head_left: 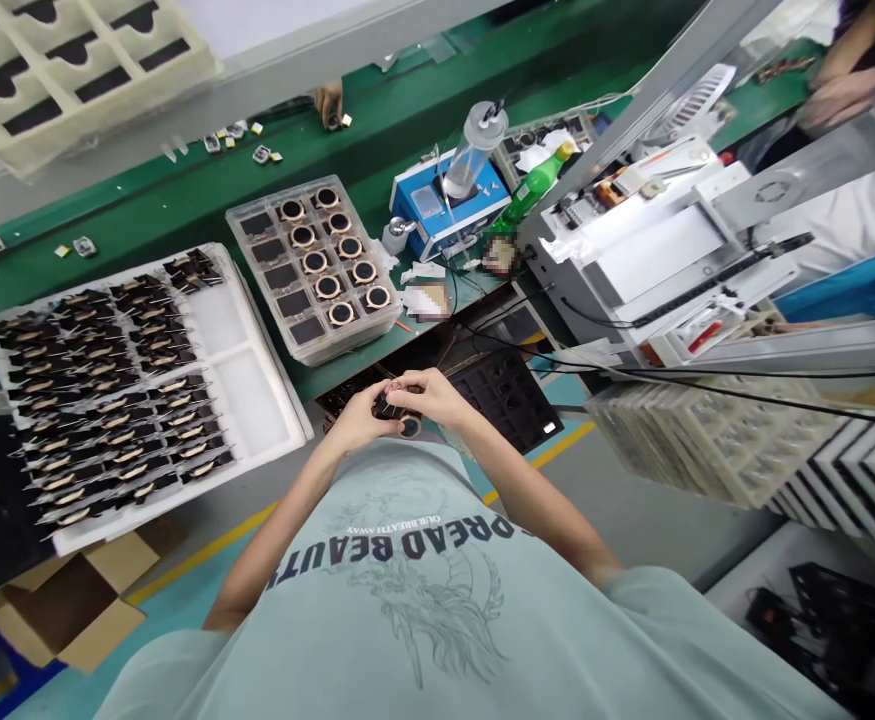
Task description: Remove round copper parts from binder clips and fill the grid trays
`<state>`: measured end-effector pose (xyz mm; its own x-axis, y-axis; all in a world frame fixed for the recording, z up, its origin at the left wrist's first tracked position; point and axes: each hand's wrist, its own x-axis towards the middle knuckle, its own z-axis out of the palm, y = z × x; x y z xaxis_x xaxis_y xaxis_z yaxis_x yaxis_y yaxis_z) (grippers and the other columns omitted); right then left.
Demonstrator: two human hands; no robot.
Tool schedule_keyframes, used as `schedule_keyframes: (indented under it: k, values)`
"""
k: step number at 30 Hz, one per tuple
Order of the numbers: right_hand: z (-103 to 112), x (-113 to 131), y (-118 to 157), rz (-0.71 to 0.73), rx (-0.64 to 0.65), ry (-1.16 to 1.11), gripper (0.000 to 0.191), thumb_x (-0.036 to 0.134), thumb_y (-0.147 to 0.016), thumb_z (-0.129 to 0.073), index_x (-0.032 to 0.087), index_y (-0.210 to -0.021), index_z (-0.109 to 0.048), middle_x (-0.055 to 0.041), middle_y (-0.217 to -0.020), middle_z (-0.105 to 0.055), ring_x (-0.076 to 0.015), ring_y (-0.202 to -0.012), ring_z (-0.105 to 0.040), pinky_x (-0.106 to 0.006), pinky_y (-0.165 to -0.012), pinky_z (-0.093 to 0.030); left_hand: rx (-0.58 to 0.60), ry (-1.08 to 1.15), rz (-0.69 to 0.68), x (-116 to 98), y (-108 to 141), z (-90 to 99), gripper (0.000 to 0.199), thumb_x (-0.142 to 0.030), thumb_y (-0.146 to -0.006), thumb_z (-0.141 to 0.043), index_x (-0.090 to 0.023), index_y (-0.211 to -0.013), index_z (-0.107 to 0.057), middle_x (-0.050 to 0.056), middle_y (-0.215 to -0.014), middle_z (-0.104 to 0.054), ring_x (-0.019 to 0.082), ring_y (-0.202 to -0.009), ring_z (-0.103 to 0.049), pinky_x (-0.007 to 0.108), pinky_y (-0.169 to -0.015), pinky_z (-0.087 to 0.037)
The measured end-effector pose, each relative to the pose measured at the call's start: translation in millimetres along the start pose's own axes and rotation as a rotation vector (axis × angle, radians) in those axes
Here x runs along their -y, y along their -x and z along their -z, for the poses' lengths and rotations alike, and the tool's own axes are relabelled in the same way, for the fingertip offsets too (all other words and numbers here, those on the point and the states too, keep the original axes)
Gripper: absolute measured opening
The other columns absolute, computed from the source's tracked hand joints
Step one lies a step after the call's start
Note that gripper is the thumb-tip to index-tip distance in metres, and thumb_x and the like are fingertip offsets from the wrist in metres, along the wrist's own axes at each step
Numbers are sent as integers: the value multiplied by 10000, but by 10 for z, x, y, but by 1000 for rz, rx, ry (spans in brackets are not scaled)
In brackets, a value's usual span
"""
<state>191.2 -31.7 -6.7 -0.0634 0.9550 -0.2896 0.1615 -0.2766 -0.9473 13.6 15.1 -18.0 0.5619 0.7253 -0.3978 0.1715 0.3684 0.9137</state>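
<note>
My left hand (pixel 364 418) and my right hand (pixel 431 394) meet in front of my shirt at the bench edge. Between them is a small black watch (pixel 388 408), partly covered by fingers, and both hands are closed on it. A gold-rimmed round watch face (pixel 410 427) shows just under my right hand; whether it belongs to the held piece I cannot tell. Ahead stands a clear compartment tray (pixel 303 345) with several gold-rimmed round watch faces. To the left, a white foam tray (pixel 257 395) carries rows of black watches with gold rims.
A blue machine (pixel 448 225), a green bottle (pixel 533 187) and a grey machine (pixel 617 270) stand to the right. A black tray (pixel 508 395) lies beyond my right forearm. A cardboard box (pixel 69 610) sits at lower left. Another person's hand (pixel 328 100) works across the bench.
</note>
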Motion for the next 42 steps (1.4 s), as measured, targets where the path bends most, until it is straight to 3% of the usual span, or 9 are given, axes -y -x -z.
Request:
schedule_keyframes:
  k: [9,14,17,20,23,28,33,38,42]
  values:
    - [22,-166,-17,-8,-140,-13,443,591,-810,-695,165,-875,-798,-38,-768,-662,-172,-733,-583,-276,-658,-451,130,-76,96,31,48,83,659,-116,-531,-833,-155,-1177,-709,44,-919,-733,221,-789,-666,333,-747,-527]
    - [-86,-565,-215,-122,-197,-21,590,573,-759,-752,141,-1160,-731,-104,-1078,-713,-239,-967,-653,-348,-862,-527,-191,39,279,178,145,369,763,-151,-511,-897,-129,-1237,-661,69,-874,-710,189,-716,-656,315,-644,-569]
    - [-110,-736,-261,-82,-287,33,635,489,-778,-760,161,-1310,-647,-159,-1345,-606,-265,-1194,-601,-401,-1003,-500,-307,153,331,241,55,393,687,-134,-528,-906,-120,-1174,-673,62,-860,-687,161,-697,-658,316,-653,-603]
    - [-10,-757,-210,80,-161,40,688,458,-805,-745,214,-1419,-553,-154,-1463,-505,-252,-1194,-613,-399,-959,-535,-326,192,332,214,-214,207,588,-103,-526,-904,-117,-1075,-694,57,-882,-676,144,-686,-665,295,-641,-610]
    - [216,-685,-157,233,-92,225,668,363,-773,-795,178,-1380,-586,-163,-1388,-563,-261,-1160,-625,-399,-973,-519,-215,226,332,86,-588,-100,533,-101,-519,-905,-116,-1010,-700,57,-890,-685,141,-681,-671,291,-650,-610]
    - [769,-555,-277,243,-246,548,357,249,-879,-694,153,-1222,-676,-131,-1200,-696,-237,-1099,-642,-340,-953,-478,-29,148,309,-182,-1210,-554,388,-152,-577,-871,-155,-923,-694,21,-827,-698,122,-676,-672,266,-687,-595]
    - [1537,-581,-582,223,-494,632,320,312,-870,-734,183,-1160,-696,-103,-1235,-707,-238,-1117,-623,-340,-981,-438,-114,-5,243,-297,-1976,-894,249,-223,-628,-801,-192,-795,-620,-25,-697,-646,111,-594,-657,226,-614,-553]
    - [1666,-550,-318,165,-804,162,258,324,-915,-657,194,-1132,-705,-68,-1148,-731,-198,-1027,-667,-307,-926,-481,-154,-148,247,-312,-2103,-1298,248,-235,-579,-778,-172,-736,-597,-45,-552,-540,86,-469,-524,171,-450,-372]
    - [1762,-683,1,-30,-914,-412,317,410,-961,-553,175,-1134,-675,-98,-1117,-730,-156,-871,-707,-251,-727,-533,-160,-140,288,-194,-2355,-1440,266,-155,-550,-727,-162,-799,-632,-7,-627,-599,123,-585,-623,230,-585,-501]
